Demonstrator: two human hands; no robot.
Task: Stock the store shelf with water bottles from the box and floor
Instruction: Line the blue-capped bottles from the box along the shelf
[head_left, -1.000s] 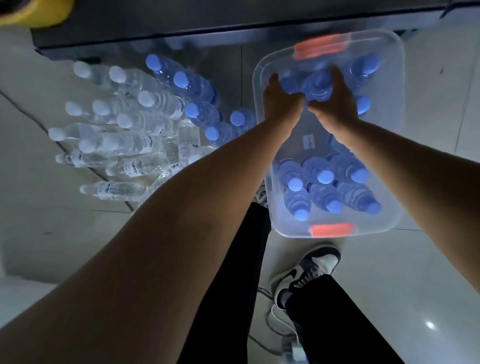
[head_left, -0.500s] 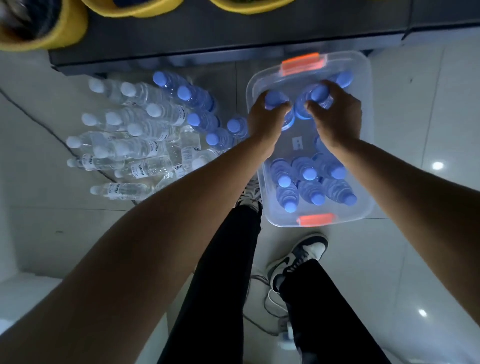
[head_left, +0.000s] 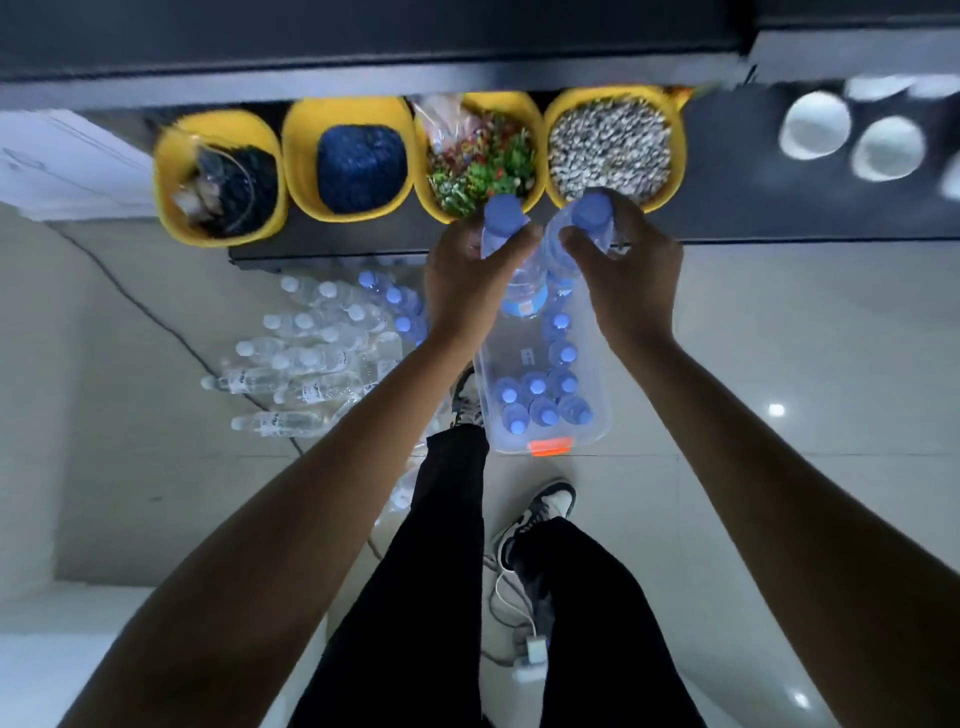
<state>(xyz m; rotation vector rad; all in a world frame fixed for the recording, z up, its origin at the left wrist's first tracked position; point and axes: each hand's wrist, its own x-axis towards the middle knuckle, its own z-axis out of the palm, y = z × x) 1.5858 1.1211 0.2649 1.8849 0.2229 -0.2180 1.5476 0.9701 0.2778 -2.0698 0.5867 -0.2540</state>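
Left hand (head_left: 467, 283) curls round the left bottle (head_left: 503, 214); right hand (head_left: 629, 280) curls round the right bottle (head_left: 592, 211). Both bottles touch, raised over the box's (head_left: 598, 428) far end, at the shelf's (head_left: 789, 218) front edge.

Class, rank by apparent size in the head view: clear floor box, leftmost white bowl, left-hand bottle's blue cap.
1. clear box
2. white bowl
3. blue cap, though it is held nearer the camera, which enlarges it.

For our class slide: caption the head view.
Left hand holds one bottle, right hand another bottle, above the clear box.
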